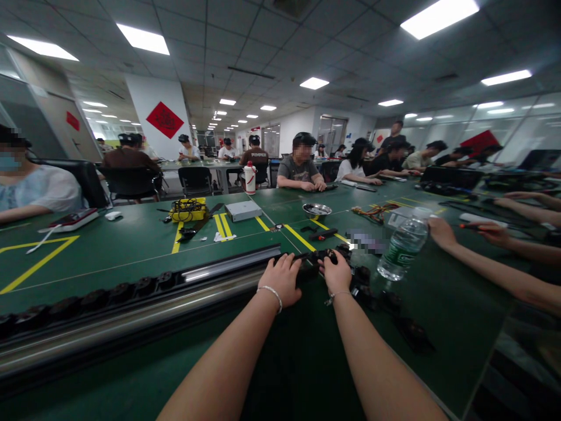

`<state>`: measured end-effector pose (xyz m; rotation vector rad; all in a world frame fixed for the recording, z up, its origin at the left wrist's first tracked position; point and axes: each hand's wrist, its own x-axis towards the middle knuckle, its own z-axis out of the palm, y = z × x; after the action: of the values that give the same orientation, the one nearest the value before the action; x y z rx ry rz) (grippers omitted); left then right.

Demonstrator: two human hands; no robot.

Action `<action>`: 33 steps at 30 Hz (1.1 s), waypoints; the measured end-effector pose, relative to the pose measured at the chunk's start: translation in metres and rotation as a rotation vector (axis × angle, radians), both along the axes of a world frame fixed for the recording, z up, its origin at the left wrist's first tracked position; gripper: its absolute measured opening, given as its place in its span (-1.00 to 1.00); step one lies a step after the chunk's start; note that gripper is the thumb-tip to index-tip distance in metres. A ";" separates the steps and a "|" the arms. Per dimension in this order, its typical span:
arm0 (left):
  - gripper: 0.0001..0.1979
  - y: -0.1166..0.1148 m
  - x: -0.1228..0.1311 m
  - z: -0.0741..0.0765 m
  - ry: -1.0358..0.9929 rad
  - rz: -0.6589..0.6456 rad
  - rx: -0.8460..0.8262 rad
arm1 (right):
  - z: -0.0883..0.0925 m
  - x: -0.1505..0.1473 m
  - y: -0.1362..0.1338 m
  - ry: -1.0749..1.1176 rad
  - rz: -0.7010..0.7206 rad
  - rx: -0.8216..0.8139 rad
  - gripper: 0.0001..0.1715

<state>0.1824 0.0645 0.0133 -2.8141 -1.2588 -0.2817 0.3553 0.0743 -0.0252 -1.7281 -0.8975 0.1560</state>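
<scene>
A long black rail (144, 313) with shiny metal strips runs from the lower left to the middle of the green table. My left hand (281, 279) lies over its right end, fingers bent across the top and thumb on the near side, closed on it. Just past that end, my right hand (337, 273) is curled around a small black part (325, 255), mostly hidden under the fingers. Several similar black parts (363, 286) lie to the right of this hand. A row of black parts (118, 293) lines the rail's far side.
A water bottle (404, 244) stands at the right, a co-worker's hand (442, 233) beside it. Farther back are a metal bowl (316, 209), a grey box (243, 211), a yellow holder with black cable (188, 209) and bundled wires (377, 213). Other people sit around the tables.
</scene>
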 end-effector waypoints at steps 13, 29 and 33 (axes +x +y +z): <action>-0.28 0.001 -0.001 -0.002 -0.024 -0.016 0.040 | 0.007 0.002 -0.012 -0.241 0.009 -0.157 -0.47; -0.46 -0.027 -0.057 -0.007 -0.177 0.277 0.281 | 0.028 -0.063 -0.028 -0.922 0.138 -0.019 -0.36; -0.48 -0.038 -0.129 -0.004 -0.134 0.344 0.366 | 0.024 -0.083 -0.028 -1.025 0.410 -0.197 -0.47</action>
<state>0.0534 0.0261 0.0090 -2.2641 -1.5083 -0.6169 0.2718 0.0460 -0.0012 -1.7575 -2.0348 -0.4345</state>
